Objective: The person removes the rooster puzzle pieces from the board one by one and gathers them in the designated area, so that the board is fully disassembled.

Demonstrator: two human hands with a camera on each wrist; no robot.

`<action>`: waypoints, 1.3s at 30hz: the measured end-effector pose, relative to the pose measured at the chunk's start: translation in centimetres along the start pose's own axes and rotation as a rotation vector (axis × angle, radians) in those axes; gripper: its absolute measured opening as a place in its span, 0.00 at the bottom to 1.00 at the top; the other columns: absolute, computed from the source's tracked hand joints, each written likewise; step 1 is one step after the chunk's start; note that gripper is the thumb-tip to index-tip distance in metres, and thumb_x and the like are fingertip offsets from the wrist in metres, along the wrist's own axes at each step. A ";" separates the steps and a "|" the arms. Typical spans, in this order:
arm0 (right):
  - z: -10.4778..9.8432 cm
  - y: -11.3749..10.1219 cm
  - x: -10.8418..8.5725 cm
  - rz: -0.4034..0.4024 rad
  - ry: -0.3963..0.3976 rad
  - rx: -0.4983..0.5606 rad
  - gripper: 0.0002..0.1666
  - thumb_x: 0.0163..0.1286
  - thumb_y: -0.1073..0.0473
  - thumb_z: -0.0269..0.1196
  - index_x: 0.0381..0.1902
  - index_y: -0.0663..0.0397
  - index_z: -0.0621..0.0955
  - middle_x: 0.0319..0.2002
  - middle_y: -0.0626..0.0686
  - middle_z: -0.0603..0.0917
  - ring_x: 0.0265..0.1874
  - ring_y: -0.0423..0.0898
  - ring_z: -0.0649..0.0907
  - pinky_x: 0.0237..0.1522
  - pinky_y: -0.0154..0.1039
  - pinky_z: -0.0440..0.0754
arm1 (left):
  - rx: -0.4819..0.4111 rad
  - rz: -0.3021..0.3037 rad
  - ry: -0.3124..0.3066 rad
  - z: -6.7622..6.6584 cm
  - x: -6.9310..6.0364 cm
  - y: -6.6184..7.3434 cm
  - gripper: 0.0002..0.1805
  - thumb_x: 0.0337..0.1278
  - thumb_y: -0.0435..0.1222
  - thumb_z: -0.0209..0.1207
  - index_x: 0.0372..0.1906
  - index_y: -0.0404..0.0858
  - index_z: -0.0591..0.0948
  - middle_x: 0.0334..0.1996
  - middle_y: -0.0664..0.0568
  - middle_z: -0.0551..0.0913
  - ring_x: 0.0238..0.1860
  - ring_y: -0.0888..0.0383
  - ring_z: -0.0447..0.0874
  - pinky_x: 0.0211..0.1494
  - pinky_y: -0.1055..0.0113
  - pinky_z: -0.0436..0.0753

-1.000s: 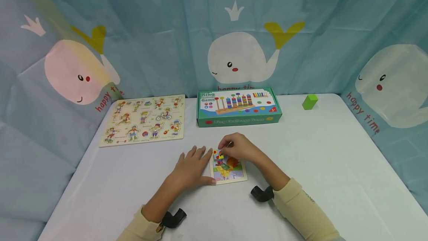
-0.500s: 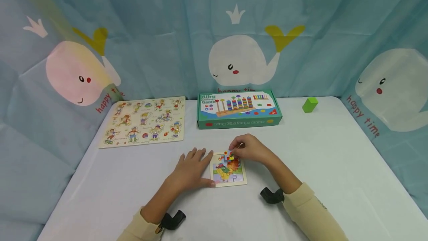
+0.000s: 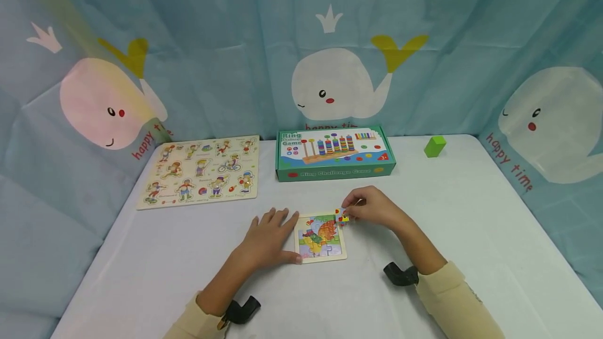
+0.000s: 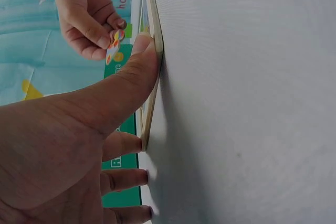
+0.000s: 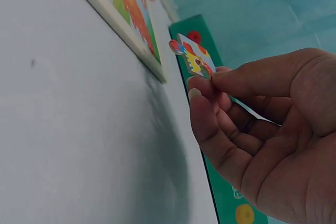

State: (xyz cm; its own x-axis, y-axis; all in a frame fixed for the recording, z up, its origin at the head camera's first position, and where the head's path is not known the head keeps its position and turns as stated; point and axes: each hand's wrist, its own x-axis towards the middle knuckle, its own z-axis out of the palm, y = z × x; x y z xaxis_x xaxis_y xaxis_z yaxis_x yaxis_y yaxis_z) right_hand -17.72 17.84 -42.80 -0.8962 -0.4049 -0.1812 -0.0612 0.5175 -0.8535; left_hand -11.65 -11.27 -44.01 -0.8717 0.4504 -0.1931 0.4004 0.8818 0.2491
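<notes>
A small jigsaw puzzle in a pale wooden tray (image 3: 325, 260) lies on the white table. My left hand (image 3: 266, 242) spreads its fingers along the tray's left side, with the thumb (image 4: 143, 44) pressing a corner and a fingertip at the other end of that edge. Between the thumb and fingers of my right hand (image 3: 374, 208) is a jigsaw piece (image 3: 341, 216), pinched by its edge. In the right wrist view the piece (image 5: 197, 56), patterned in red, yellow and white, is tilted and held apart from the tray.
Behind the puzzle stands a green game box (image 3: 335, 174). A large wooden picture board (image 3: 198, 171) lies at the back left, and a green block (image 3: 435, 146) sits at the back right. A blue whale-print curtain (image 3: 264, 82) hangs beyond the table.
My right hand has moved to the right with the pinched jigsaw piece, from the tray's upper left to beyond its upper right corner. The left hand stays in place.
</notes>
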 end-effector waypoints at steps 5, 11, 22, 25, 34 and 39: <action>-1.3 0.9 -0.5 0.035 0.021 -0.008 0.05 0.66 0.68 0.64 0.38 0.64 0.85 0.31 0.53 0.84 0.28 0.48 0.82 0.34 0.40 0.83 | 0.002 0.000 0.004 0.1 0.0 0.0 0.54 0.44 0.62 0.72 0.76 0.44 0.66 0.73 0.42 0.65 0.73 0.36 0.57 0.67 0.31 0.60; -2.5 1.8 -0.9 0.086 0.028 -0.036 0.05 0.66 0.68 0.64 0.38 0.64 0.85 0.29 0.53 0.84 0.29 0.48 0.82 0.36 0.42 0.83 | -0.013 0.003 -0.001 0.1 -0.1 0.0 0.55 0.45 0.63 0.71 0.77 0.44 0.65 0.73 0.42 0.64 0.74 0.35 0.56 0.68 0.31 0.59; -3.0 2.5 -0.8 0.106 -0.002 -0.037 0.05 0.66 0.71 0.62 0.38 0.67 0.84 0.27 0.53 0.83 0.27 0.48 0.81 0.33 0.42 0.83 | -0.015 -0.001 0.000 0.1 -0.2 0.1 0.55 0.44 0.62 0.72 0.77 0.44 0.65 0.73 0.42 0.64 0.74 0.36 0.56 0.68 0.32 0.59; -3.0 2.6 -0.8 0.106 -0.001 -0.035 0.05 0.66 0.71 0.62 0.38 0.67 0.84 0.27 0.53 0.83 0.27 0.47 0.81 0.33 0.41 0.83 | -0.014 -0.001 0.001 0.1 -0.2 0.2 0.54 0.44 0.62 0.72 0.76 0.44 0.65 0.73 0.42 0.64 0.74 0.36 0.56 0.68 0.32 0.59; -2.9 2.6 -0.7 0.093 0.024 -0.042 0.06 0.67 0.72 0.61 0.40 0.67 0.84 0.29 0.55 0.83 0.28 0.49 0.80 0.33 0.42 0.82 | -0.011 -0.004 0.000 0.0 -0.1 0.1 0.55 0.44 0.62 0.72 0.77 0.44 0.65 0.73 0.42 0.64 0.74 0.36 0.56 0.68 0.32 0.59; -2.8 2.5 -0.6 0.097 0.036 -0.052 0.06 0.67 0.72 0.61 0.41 0.67 0.83 0.29 0.55 0.82 0.28 0.49 0.80 0.33 0.43 0.83 | -0.009 -0.004 -0.001 0.0 -0.1 0.1 0.54 0.45 0.62 0.71 0.77 0.45 0.65 0.73 0.42 0.64 0.74 0.36 0.55 0.68 0.32 0.59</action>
State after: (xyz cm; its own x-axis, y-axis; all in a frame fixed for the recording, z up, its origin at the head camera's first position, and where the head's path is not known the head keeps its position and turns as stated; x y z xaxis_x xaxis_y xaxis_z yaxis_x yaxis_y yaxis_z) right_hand -18.58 21.49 -43.40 -0.9141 -0.3245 -0.2432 0.0043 0.5919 -0.8060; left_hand -11.58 -11.25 -43.99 -0.8730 0.4471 -0.1950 0.3946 0.8823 0.2567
